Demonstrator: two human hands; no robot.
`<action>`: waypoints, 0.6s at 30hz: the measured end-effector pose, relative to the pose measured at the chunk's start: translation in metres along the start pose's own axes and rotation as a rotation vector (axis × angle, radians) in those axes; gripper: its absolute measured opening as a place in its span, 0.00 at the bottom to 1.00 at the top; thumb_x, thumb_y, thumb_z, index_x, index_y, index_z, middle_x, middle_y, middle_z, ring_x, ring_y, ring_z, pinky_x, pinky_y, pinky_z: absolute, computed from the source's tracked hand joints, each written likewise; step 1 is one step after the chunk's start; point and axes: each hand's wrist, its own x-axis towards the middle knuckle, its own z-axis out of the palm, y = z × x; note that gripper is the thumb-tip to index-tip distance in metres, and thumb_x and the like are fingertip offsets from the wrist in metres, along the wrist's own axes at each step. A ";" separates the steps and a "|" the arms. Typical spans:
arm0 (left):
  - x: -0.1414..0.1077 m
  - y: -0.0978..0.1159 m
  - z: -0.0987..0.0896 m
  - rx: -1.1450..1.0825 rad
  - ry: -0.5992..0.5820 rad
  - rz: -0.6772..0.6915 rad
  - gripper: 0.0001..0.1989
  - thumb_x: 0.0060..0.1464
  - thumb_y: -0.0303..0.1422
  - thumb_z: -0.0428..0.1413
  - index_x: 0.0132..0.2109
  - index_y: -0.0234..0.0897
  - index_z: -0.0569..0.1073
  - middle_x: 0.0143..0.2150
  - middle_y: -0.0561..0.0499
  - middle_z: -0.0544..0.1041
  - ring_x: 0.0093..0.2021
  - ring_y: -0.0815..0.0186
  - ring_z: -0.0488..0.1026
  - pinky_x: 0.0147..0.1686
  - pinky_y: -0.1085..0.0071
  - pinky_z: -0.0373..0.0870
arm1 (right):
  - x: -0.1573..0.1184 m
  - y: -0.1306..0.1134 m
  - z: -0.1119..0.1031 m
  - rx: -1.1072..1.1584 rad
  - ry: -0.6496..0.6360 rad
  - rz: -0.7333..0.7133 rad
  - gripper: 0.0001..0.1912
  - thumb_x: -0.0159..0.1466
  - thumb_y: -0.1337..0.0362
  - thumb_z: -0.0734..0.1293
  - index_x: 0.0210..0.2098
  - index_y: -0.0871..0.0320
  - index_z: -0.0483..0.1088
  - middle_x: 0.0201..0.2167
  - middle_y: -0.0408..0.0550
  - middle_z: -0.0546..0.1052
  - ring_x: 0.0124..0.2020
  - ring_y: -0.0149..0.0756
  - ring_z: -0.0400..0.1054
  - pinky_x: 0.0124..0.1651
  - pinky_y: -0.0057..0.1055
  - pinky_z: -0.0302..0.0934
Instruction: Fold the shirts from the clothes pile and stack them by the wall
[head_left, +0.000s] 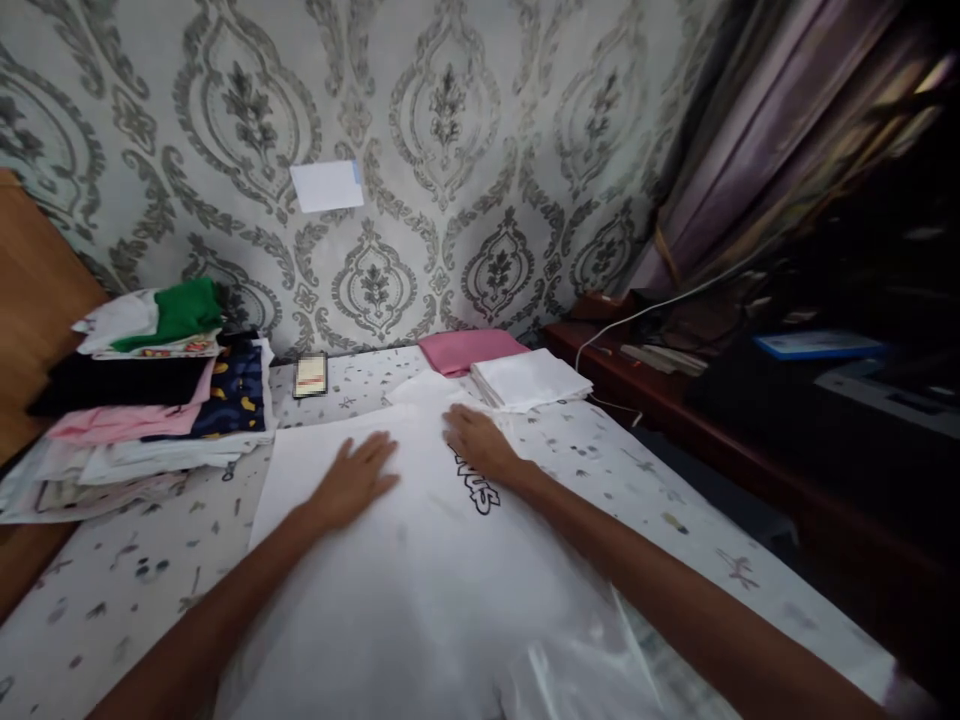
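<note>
Left hand: my left hand (pixel 352 482) lies palm down on the white cloth garment (pixel 427 560), grip flat with the fingers spread, left of the lettering.
Right hand: my right hand (pixel 478 440) also lies palm down on it, grip loose and extended, blurred, partly covering the black-outlined lettering (pixel 477 490).
White garment: spread from the centre to the bottom of the frame, over a white sheet with small leafy prints (pixel 675 520).
Clear plastic: a shiny, transparent plastic sheet (pixel 581 670) at the lower centre-right; I cannot tell how it lies against the garment.
Beyond my hands: a pink folded cloth (pixel 472 349), with a white folded cloth stack (pixel 531 380) just beside it, to its right.
Phone: a dark-edged phone with a lit screen (pixel 310 376), left of centre, near the wall.
Left pile: a stack of folded clothes (pixel 124 385), a green piece (pixel 187 308) on top, white, black, pink and navy patterned ones below.
Wall: a white rectangular card (pixel 328 187) against grey damask wallpaper (pixel 442 120).
Right side: a dark red wooden table (pixel 600 335) with a pale cable (pixel 667 303).
</note>
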 end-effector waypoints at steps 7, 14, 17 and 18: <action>-0.008 -0.097 -0.011 0.149 0.165 -0.313 0.28 0.68 0.39 0.36 0.68 0.32 0.60 0.72 0.40 0.58 0.72 0.56 0.51 0.68 0.51 0.49 | 0.058 0.020 -0.003 -0.056 -0.006 0.129 0.15 0.67 0.71 0.57 0.50 0.64 0.70 0.54 0.60 0.72 0.56 0.44 0.65 0.59 0.38 0.58; -0.006 -0.112 -0.029 0.349 0.209 -0.253 0.22 0.64 0.35 0.40 0.57 0.32 0.71 0.51 0.37 0.75 0.53 0.48 0.71 0.54 0.51 0.65 | 0.155 0.033 0.008 -0.026 -0.087 0.319 0.14 0.59 0.69 0.67 0.45 0.63 0.71 0.46 0.59 0.76 0.47 0.47 0.70 0.44 0.34 0.64; -0.008 -0.124 -0.039 0.298 0.149 -0.229 0.18 0.61 0.33 0.42 0.50 0.34 0.73 0.45 0.40 0.75 0.47 0.51 0.73 0.48 0.57 0.67 | 0.166 0.039 0.010 0.028 -0.109 0.357 0.10 0.54 0.73 0.68 0.37 0.62 0.71 0.37 0.54 0.77 0.40 0.44 0.72 0.37 0.30 0.63; -0.008 -0.128 -0.041 0.268 0.130 -0.222 0.16 0.60 0.33 0.42 0.47 0.35 0.73 0.43 0.41 0.75 0.46 0.52 0.73 0.47 0.58 0.67 | 0.167 0.039 0.011 0.048 -0.108 0.365 0.09 0.53 0.74 0.67 0.34 0.61 0.70 0.34 0.52 0.77 0.39 0.43 0.72 0.36 0.29 0.62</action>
